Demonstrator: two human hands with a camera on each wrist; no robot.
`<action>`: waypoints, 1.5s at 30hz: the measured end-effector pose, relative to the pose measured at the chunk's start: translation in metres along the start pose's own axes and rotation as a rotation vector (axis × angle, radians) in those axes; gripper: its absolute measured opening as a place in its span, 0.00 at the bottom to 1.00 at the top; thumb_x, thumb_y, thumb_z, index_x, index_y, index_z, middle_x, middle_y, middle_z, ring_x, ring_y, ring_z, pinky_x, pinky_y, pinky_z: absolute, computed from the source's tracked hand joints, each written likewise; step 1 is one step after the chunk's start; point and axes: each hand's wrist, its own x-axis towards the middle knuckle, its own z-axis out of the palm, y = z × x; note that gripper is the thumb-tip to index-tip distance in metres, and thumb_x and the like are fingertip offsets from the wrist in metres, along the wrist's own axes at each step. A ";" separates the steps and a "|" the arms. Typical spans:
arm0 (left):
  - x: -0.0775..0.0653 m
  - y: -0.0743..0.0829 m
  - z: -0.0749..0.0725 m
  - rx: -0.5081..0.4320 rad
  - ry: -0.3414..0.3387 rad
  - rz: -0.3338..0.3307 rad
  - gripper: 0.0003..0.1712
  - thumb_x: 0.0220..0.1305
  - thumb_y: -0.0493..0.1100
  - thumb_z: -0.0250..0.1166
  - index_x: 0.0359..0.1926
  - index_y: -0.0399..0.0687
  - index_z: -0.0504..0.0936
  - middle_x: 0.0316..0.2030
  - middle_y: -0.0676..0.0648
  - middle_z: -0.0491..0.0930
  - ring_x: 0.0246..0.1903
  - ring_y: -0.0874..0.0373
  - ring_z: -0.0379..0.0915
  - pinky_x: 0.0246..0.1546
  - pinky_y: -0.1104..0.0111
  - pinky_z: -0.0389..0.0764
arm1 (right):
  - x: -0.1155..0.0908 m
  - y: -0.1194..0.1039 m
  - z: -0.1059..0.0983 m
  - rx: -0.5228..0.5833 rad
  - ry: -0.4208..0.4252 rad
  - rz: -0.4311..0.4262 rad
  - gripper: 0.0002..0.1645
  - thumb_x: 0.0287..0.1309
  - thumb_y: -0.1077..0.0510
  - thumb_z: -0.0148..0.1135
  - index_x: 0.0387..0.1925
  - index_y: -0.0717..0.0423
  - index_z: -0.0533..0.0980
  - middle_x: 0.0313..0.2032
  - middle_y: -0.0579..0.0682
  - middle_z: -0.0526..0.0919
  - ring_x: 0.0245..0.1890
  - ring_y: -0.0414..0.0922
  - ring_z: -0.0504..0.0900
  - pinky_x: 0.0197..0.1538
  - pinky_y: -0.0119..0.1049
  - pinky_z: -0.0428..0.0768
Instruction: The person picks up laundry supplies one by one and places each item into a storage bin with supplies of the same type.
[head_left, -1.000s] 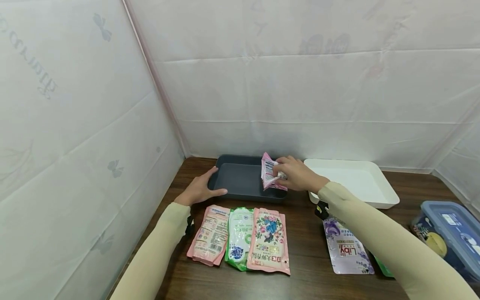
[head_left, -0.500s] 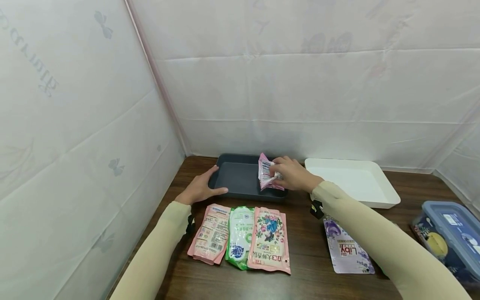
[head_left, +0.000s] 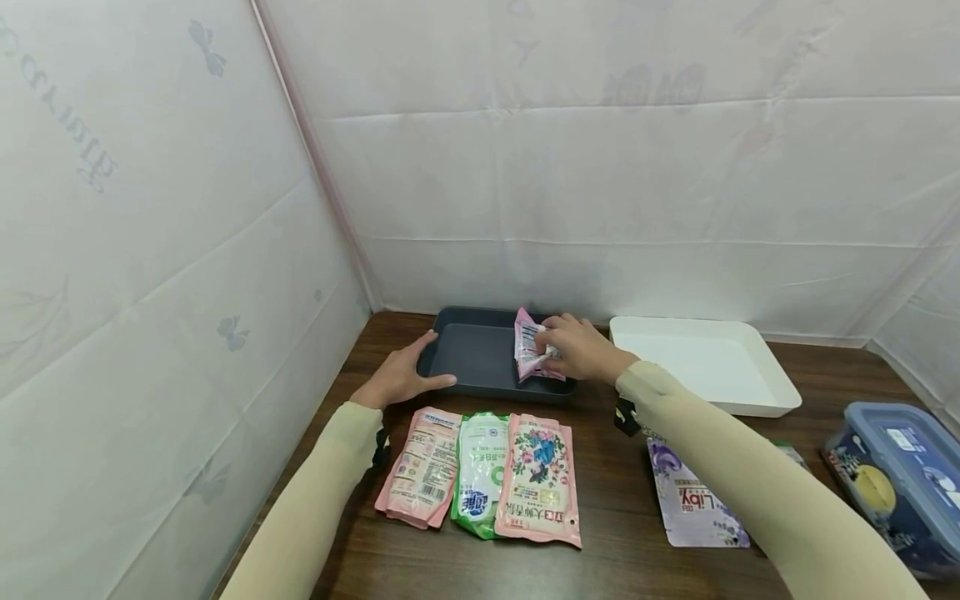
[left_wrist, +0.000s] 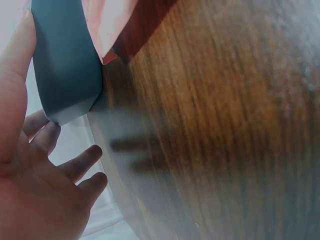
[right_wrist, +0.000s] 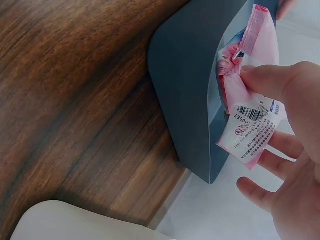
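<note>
My left hand (head_left: pixel 400 377) spans the left end of a dark grey tray (head_left: pixel 476 357). In the left wrist view the thumb lies along the tray's (left_wrist: pixel 67 65) side, and fairly straight, spread fingers touch near its corner. Over the right part of the tray, my right hand (head_left: pixel 587 352) pinches a crinkled pink and white plastic packet (head_left: pixel 527 342). A barcode and small print show on the packet (right_wrist: pixel 250 137) in the right wrist view, the thumb pressing its near face. Its lower part dips inside the rim; whether it touches the bottom I cannot tell.
Nearer me lie a pink pouch (head_left: pixel 422 471), a green-and-white pouch (head_left: pixel 480 479) and a floral pink pouch (head_left: pixel 537 487). To the right are a white tray (head_left: pixel 705 362), a purple Liby pouch (head_left: pixel 690 496), a partly hidden green item and a blue lidded box (head_left: pixel 900 479).
The right hand has shifted slightly left with the pink and white packet, further over the dark tray. The left hand has kept its place at the tray's left end.
</note>
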 end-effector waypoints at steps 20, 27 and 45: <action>-0.002 0.000 0.001 -0.003 0.001 0.004 0.62 0.51 0.73 0.67 0.77 0.54 0.49 0.75 0.43 0.50 0.71 0.39 0.53 0.65 0.43 0.61 | 0.002 -0.001 0.007 -0.008 -0.030 -0.005 0.06 0.56 0.51 0.72 0.35 0.42 0.81 0.58 0.55 0.76 0.55 0.55 0.72 0.54 0.61 0.71; -0.003 -0.001 0.002 -0.002 -0.003 0.010 0.62 0.51 0.73 0.67 0.77 0.55 0.49 0.75 0.43 0.50 0.70 0.40 0.53 0.65 0.43 0.61 | 0.003 -0.003 0.009 0.001 -0.060 0.009 0.06 0.56 0.51 0.71 0.36 0.43 0.82 0.58 0.55 0.76 0.55 0.55 0.72 0.56 0.61 0.71; -0.003 0.000 0.001 0.001 -0.003 0.013 0.61 0.52 0.72 0.67 0.77 0.54 0.49 0.75 0.44 0.49 0.71 0.40 0.53 0.65 0.43 0.61 | 0.006 -0.006 0.008 -0.004 -0.135 0.095 0.07 0.59 0.53 0.69 0.40 0.44 0.81 0.60 0.56 0.74 0.58 0.56 0.71 0.59 0.62 0.68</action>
